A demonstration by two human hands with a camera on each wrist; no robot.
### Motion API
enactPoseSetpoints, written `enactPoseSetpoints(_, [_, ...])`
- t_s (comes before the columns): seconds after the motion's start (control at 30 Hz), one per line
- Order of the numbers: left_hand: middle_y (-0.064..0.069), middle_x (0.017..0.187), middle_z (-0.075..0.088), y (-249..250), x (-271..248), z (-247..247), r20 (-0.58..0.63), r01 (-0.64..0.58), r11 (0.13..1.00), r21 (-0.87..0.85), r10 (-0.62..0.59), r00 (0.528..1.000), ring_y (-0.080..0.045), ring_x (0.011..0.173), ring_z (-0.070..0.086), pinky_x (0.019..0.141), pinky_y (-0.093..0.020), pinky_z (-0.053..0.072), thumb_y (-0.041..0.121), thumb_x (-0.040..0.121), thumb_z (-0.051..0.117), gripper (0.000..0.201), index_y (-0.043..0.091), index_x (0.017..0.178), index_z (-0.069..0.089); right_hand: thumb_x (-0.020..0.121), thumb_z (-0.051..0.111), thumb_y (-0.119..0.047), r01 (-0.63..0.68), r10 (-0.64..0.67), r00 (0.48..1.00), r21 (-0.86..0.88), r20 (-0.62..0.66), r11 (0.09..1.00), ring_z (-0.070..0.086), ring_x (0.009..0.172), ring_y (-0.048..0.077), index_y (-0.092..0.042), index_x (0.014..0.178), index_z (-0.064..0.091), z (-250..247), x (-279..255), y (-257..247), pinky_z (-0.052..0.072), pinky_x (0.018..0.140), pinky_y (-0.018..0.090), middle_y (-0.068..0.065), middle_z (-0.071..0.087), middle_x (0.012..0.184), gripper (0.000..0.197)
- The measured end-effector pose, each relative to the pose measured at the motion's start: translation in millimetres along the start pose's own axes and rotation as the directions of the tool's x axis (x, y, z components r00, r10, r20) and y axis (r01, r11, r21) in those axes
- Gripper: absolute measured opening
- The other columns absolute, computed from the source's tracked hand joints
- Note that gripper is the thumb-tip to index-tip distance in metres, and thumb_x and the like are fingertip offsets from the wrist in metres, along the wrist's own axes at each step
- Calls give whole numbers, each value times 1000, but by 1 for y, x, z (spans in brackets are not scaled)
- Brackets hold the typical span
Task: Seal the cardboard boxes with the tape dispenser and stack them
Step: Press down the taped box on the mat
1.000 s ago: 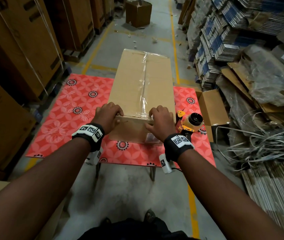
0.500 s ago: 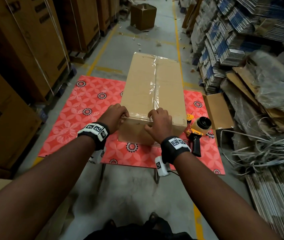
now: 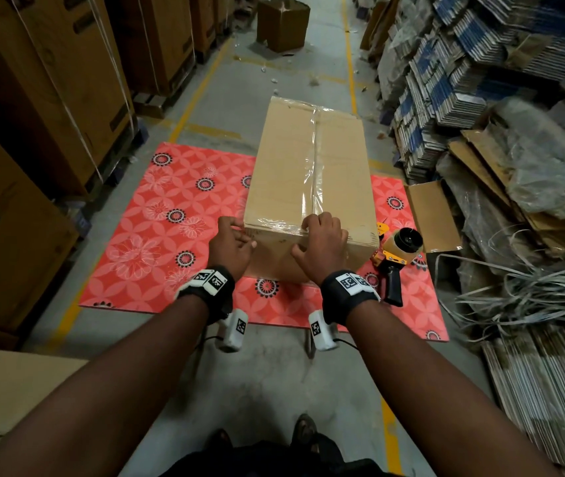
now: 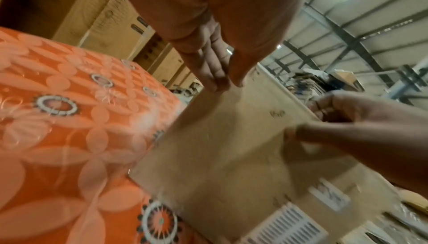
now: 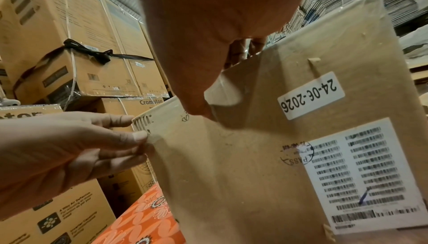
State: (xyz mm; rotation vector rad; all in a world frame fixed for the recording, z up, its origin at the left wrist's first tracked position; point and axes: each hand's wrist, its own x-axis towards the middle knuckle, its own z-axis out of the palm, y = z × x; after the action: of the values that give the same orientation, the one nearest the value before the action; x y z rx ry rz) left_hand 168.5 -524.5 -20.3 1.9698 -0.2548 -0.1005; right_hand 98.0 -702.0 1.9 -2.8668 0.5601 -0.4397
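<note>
A long cardboard box (image 3: 308,160) lies on the red flower-patterned table (image 3: 157,235), with clear tape along its top seam and over the near edge. My left hand (image 3: 232,242) is at the box's near left corner, its straight fingers (image 5: 129,138) touching the corner edge. My right hand (image 3: 322,242) grips the near top edge at the seam. Its fingers curl over the top and its thumb (image 5: 197,105) presses the tape end onto the near face. The yellow tape dispenser (image 3: 396,256) lies on the table right of the box, untouched.
Tall strapped cartons (image 3: 50,98) line the left side. Stacks of flattened cardboard (image 3: 446,80) and a tangle of strapping (image 3: 532,294) crowd the right. A loose carton (image 3: 282,24) stands in the aisle beyond. A cardboard piece (image 3: 432,215) sits at the table's right edge.
My left hand has slid off the near top edge to the box's left corner. My right hand has stayed at the taped seam on the near edge.
</note>
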Motion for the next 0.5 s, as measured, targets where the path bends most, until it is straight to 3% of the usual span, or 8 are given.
enactPoseSetpoints(0.17, [-1,91,65,-9,-10,2,72,69,996,60,-73,995,-15,81,61,77,-31,53,6,86,64,17,11,101,59,69,69,-32,20,-20,1000,-10,6,1000,47,98,27,-20,101,56,-1,-1,1,39,82,41,4,51,104,37])
enactPoseSetpoints(0.23, [-3,95,64,-12,-12,-1,-7,59,994,96,-58,998,-19,87,61,78,-31,52,4,87,57,17,10,104,60,70,68,-31,31,-31,1000,-3,2,1000,47,99,27,-19,102,56,-1,-2,2,38,82,41,4,51,105,37])
enactPoseSetpoints(0.3, [-10,114,62,-10,-13,-2,-78,41,994,104,-33,996,-26,106,60,85,-28,46,7,89,57,31,6,119,53,71,68,-31,36,-36,999,5,-8,999,47,99,28,-19,102,56,-2,-3,2,37,82,41,5,52,105,36])
enactPoseSetpoints(0.33, [-14,128,56,-7,-13,-1,-55,35,993,117,-29,998,-29,118,54,94,-30,43,11,90,59,45,4,132,45,71,68,-31,38,-38,999,5,-12,999,47,99,28,-18,103,56,-2,-4,2,37,82,41,5,52,105,36])
enactPoseSetpoints(0.4, [-16,153,32,0,-16,7,110,17,986,164,-35,993,-29,138,35,109,-30,32,16,90,62,78,2,150,16,73,67,-33,45,-45,999,5,-15,999,47,99,28,-18,103,57,-2,-5,2,37,82,41,5,51,105,35])
enactPoseSetpoints(0.5, [-22,159,-10,7,-25,25,321,14,921,388,-150,935,-36,145,19,114,-38,30,23,88,64,106,-2,148,-20,76,67,-38,59,-58,998,17,-5,998,47,101,28,-18,106,57,-2,-7,2,37,84,42,5,52,107,37])
